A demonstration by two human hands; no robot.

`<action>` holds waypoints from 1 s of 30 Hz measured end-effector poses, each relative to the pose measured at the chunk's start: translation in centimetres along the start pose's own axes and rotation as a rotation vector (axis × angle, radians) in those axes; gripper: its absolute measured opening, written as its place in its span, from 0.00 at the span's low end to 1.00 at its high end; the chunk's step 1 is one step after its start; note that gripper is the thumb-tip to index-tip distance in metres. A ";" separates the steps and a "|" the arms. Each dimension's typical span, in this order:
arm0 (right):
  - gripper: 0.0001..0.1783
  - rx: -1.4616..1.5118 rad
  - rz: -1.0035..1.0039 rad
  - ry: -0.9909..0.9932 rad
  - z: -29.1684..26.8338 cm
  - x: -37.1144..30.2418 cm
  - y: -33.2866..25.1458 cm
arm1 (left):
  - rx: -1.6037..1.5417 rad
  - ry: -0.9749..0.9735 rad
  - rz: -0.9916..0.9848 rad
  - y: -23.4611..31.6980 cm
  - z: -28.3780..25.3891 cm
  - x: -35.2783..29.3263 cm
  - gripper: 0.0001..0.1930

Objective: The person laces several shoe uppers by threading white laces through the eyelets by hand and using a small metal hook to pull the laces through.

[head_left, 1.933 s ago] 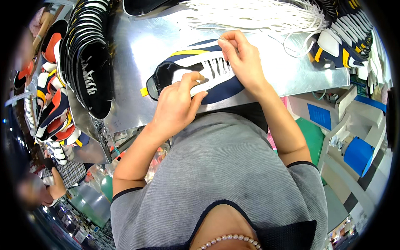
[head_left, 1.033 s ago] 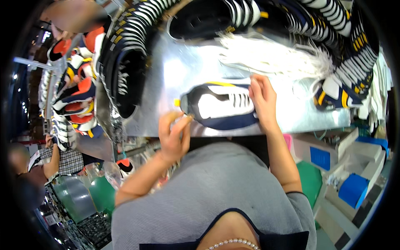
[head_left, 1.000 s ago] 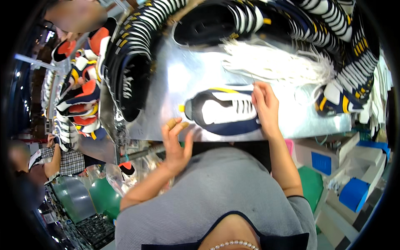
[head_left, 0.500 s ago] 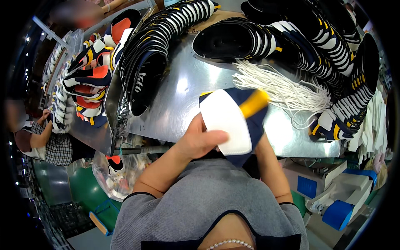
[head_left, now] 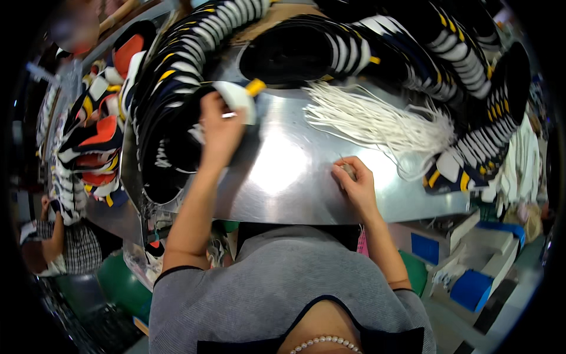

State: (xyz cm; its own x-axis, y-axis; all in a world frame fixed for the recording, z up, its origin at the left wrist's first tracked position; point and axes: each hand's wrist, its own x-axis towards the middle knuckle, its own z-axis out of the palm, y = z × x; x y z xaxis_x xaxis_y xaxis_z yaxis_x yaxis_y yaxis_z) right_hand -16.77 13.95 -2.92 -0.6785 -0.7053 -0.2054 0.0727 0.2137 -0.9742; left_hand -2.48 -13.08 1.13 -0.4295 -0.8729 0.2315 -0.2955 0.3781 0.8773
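My left hand [head_left: 221, 133] is closed on the white back part of a navy and white shoe upper [head_left: 242, 103] with a yellow tab. It holds this upper against the near end of a long curved row of nested shoe uppers [head_left: 162, 144] with black insides, on the left of the metal table [head_left: 265, 194]. Over the table's middle, my right hand [head_left: 358, 184] has thumb and fingers pinched around a small greyish thing with a thin tip, whose kind I cannot make out. A bundle of white laces [head_left: 377, 121] lies beyond my right hand.
More rows of nested uppers [head_left: 295, 53] line the far side and the right [head_left: 471, 144]. Uppers with orange linings [head_left: 91, 141] are heaped at the left, behind a metal edge, where another person [head_left: 53, 242] works. A grey machine with blue parts [head_left: 471, 283] stands at lower right.
The upper has gone from in front of my chest to the left row, carried by my left hand. My right hand is now apart from it, over the table. The view has shifted slightly.
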 end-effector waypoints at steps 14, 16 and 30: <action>0.07 -0.141 -0.092 -0.043 1.2 0.3 1.8 | -0.306 0.293 0.008 2.8 1.0 -12.8 0.28; 0.08 -0.219 -0.145 -0.034 1.3 0.3 1.6 | -0.119 0.477 -0.012 0.9 -0.4 -12.0 0.34; 0.09 -0.375 -0.228 0.007 0.9 -0.4 1.9 | 0.210 0.405 0.073 -12.5 -3.1 9.7 0.43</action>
State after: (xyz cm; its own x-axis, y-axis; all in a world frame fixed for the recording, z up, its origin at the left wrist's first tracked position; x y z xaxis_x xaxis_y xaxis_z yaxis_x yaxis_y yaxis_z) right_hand -15.69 14.00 -4.79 -0.6518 -0.7583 0.0127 -0.3489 0.2850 -0.8928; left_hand -0.30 -27.19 -6.35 -0.1000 -0.8758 0.4721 -0.4613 0.4612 0.7580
